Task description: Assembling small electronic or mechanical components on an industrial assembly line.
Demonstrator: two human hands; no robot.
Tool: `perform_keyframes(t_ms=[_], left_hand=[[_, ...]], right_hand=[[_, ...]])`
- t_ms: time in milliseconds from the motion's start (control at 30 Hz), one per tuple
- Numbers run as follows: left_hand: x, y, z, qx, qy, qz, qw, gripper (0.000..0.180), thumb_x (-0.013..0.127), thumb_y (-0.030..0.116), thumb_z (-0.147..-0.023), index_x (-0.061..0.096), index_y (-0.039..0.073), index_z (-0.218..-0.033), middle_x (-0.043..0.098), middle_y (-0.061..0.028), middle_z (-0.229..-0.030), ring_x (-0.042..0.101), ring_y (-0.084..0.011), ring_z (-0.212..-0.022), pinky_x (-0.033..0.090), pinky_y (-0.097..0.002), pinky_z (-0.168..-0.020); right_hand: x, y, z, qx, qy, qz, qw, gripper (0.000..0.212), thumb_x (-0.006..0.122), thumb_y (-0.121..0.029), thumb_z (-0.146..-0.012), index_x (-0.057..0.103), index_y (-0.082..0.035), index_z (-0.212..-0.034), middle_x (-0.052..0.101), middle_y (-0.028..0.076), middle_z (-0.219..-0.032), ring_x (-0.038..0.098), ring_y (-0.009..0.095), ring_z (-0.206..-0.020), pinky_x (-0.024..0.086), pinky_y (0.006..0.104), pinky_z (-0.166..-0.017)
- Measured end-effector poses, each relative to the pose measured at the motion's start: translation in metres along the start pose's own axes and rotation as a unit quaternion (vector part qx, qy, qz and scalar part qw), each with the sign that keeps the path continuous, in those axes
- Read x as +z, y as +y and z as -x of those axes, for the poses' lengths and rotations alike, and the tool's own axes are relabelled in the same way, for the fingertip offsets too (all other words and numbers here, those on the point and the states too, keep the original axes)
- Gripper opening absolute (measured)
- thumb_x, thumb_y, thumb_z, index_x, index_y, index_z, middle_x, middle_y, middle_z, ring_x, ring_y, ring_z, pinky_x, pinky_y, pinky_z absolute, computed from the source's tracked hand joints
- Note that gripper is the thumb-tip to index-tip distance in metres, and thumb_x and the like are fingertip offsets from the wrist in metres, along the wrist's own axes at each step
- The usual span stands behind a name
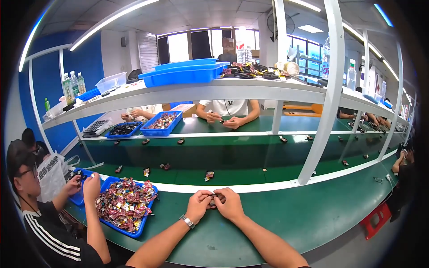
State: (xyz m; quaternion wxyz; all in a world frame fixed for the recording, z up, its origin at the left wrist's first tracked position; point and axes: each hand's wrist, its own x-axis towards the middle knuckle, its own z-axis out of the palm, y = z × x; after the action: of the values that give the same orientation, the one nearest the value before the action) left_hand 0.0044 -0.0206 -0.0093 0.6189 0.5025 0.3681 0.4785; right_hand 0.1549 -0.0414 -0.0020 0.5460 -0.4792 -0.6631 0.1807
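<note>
My left hand [199,205] and my right hand [229,204] meet over the green bench top [286,219], fingers pinched together on a small dark part [213,199] held between them. Most of that part is hidden by my fingers. A watch sits on my left wrist. To my left a blue tray [142,222] is heaped with several small multicoloured pieces. More small parts [208,175] lie apart on the green conveyor strip beyond the white rail.
A person at my left works over another blue bin [80,196]. People across the line handle parts near two blue trays [163,124]. White uprights [324,107] carry a shelf with a big blue tray [183,71] and bottles. A red stool [374,219] stands at right.
</note>
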Motion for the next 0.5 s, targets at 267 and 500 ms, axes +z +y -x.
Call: perform_keyframes(t_ms=[267,500], left_hand=[[-0.001,0.000,0.000,0.035,-0.039,-0.011,0.999,0.022,0.052,-0.004,-0.092,0.053,-0.002,-0.114,0.063,-0.0119,-0.107,0.064,-0.0181,-0.097,0.058,-0.0329,-0.082],[-0.004,-0.003,-0.002,0.032,-0.050,0.000,0.998,0.022,0.053,-0.005,-0.092,0.053,-0.002,-0.114,0.062,-0.0118,-0.109,0.064,-0.0185,-0.097,0.058,-0.0319,-0.083]], right_hand=[[-0.005,-0.003,-0.003,0.034,0.021,-0.031,0.999,0.016,0.072,-0.004,-0.079,0.068,0.001,-0.094,0.068,0.010,-0.087,0.069,0.016,-0.072,0.056,0.0265,-0.065],[-0.007,-0.010,-0.003,0.044,0.010,-0.047,0.998,0.014,0.072,-0.004,-0.079,0.067,0.001,-0.092,0.068,0.009,-0.085,0.067,0.013,-0.069,0.055,0.0251,-0.065]])
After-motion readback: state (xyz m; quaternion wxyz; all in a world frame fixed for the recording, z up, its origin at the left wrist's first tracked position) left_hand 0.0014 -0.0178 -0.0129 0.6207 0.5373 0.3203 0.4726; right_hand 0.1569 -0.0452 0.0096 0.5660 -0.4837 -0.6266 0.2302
